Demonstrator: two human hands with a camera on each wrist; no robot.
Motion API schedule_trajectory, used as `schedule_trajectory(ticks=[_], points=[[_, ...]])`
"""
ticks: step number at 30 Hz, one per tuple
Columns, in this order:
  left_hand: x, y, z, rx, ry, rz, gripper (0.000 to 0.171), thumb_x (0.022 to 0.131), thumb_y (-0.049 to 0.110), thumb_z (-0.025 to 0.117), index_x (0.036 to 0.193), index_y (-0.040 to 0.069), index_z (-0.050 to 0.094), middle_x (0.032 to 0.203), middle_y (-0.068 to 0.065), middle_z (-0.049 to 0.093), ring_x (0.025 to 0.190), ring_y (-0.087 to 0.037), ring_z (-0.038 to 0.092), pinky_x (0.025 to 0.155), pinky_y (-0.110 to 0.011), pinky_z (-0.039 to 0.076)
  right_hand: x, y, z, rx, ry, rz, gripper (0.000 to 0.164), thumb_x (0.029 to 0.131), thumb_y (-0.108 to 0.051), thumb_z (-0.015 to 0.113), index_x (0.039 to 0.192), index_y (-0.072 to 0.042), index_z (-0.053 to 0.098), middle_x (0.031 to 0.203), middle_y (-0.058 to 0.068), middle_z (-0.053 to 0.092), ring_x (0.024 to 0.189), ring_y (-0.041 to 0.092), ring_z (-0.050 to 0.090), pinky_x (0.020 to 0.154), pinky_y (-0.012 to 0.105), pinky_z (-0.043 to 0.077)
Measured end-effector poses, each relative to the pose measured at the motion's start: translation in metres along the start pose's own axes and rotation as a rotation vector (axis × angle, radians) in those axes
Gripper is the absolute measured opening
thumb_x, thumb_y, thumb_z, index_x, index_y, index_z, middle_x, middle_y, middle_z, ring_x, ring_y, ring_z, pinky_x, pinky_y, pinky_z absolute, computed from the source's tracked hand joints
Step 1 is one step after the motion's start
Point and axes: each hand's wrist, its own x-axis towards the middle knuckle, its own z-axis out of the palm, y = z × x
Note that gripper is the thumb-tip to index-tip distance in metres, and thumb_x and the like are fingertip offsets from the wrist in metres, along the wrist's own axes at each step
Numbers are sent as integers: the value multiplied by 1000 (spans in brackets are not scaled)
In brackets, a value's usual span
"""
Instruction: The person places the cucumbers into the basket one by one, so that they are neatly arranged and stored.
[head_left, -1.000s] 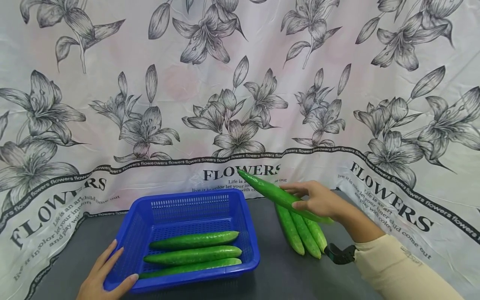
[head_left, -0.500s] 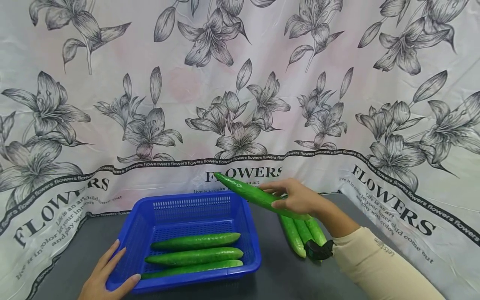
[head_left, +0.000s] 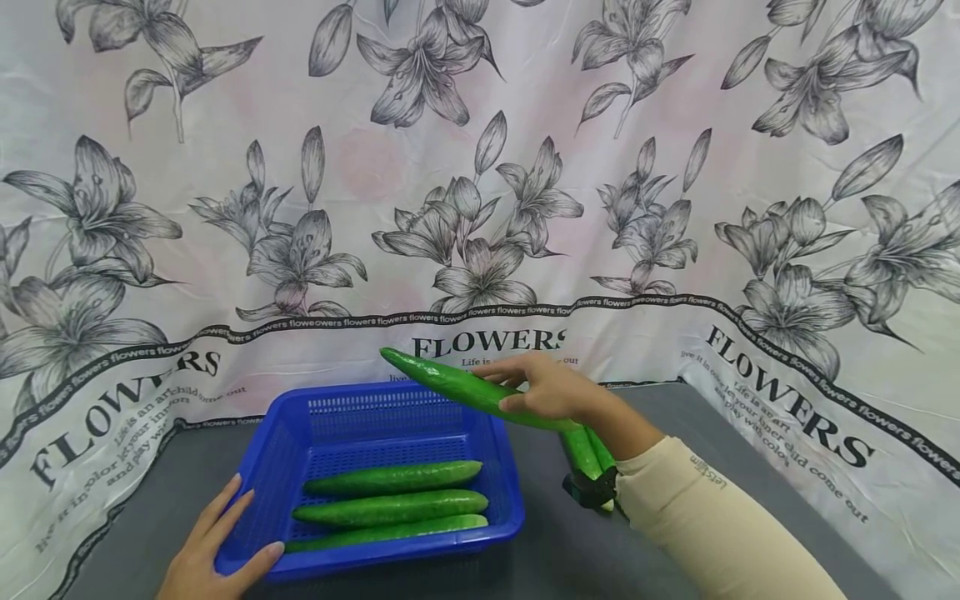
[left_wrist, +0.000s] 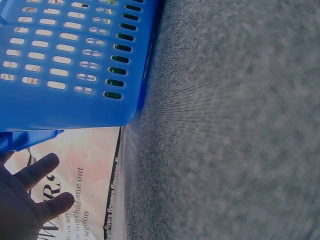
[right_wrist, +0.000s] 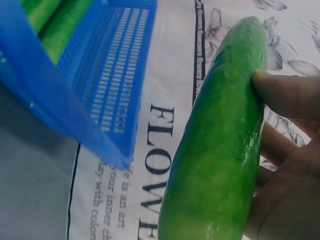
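Observation:
My right hand [head_left: 551, 392] grips a long green cucumber [head_left: 435, 377], its dark tip pointing up and left over the back right of the blue plastic basket [head_left: 519, 500]. In the right wrist view the thumb [right_wrist: 290, 95] presses one side of the cucumber [right_wrist: 215, 145], with other fingers behind it. My left hand [head_left: 202, 550] rests at the basket's front left corner, fingers spread along the left rim and thumb on the front rim. Three cucumbers [head_left: 390, 508] lie side by side in the basket, the nearest partly hidden by the front wall.
To the basket's right, more cucumbers [head_left: 581, 454] lie on the grey tabletop [head_left: 540, 550], partly covered by the right forearm and the black wrist strap [head_left: 592, 490]. A white curtain with printed flowers [head_left: 480, 267] hangs behind the table.
My right hand has carried the cucumber left, from above the cucumbers on the table to over the basket's back right rim. The left hand stays at the basket corner.

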Motion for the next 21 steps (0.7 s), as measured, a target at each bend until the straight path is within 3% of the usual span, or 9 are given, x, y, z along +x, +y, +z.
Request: schedule_trajectory(ticks=[15, 21], points=[[-2, 7, -3, -17, 6, -3, 92, 86, 59, 64, 150, 2, 31, 157, -18, 12, 131, -55, 23, 89, -76, 29, 48, -14, 33, 65, -91, 28, 52, 91, 0, 64, 140, -14, 53, 135, 9, 55, 126, 28, 48, 98, 43, 45], [-2, 5, -3, -16, 23, 16, 90, 86, 58, 64, 150, 2, 33, 157, -17, 13, 130, -55, 25, 88, -76, 30, 69, -15, 50, 86, -135, 68, 51, 91, -2, 66, 138, -19, 56, 135, 5, 55, 126, 27, 48, 95, 40, 48]])
